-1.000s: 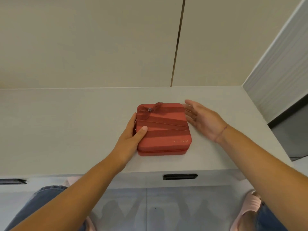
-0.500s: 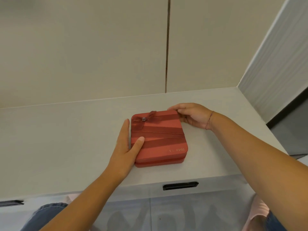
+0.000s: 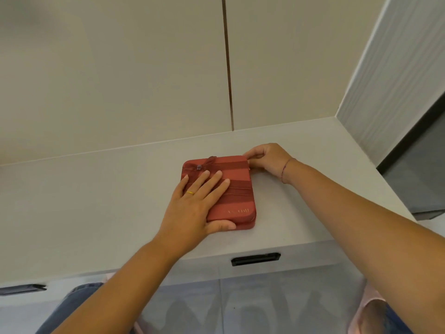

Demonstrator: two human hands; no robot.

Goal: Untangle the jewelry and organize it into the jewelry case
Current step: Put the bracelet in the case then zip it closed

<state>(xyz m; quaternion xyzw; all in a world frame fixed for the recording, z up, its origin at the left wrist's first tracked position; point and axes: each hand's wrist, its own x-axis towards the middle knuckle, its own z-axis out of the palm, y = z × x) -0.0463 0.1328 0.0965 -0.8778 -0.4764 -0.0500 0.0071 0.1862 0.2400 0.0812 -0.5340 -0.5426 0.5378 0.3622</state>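
So the red case (image 3: pixel 237 189) is sitting shut on the pale grey bench (image 3: pixel 96 201), roughly in the middle and a bit back from the front edge. The lid has darker red stripes across it, a little bow (image 3: pixel 207 162) with a bead on the far left corner, and some faint lettering near the front right.

The left hand (image 3: pixel 190 210) is laid flat on top of the lid, fingers straight and spread a little, reaching toward the bow, with the thumb lying along the case's front edge. There's a gold ring (image 3: pixel 190 193) on one finger.

The right hand (image 3: pixel 267 157) is at the far right corner of the case, fingers curled in and pinching right at that corner's edge. I honestly can't tell what exactly is between the fingertips, it's too small. A thin cord bracelet (image 3: pixel 285 171) sits on that wrist.

No jewelry is visible outside the case.

Below the bench's front edge there's a black drawer handle (image 3: pixel 255 259). Behind the bench are plain beige wall panels with a thin vertical seam. At the bottom of the view you can see jeans and pink slippers.
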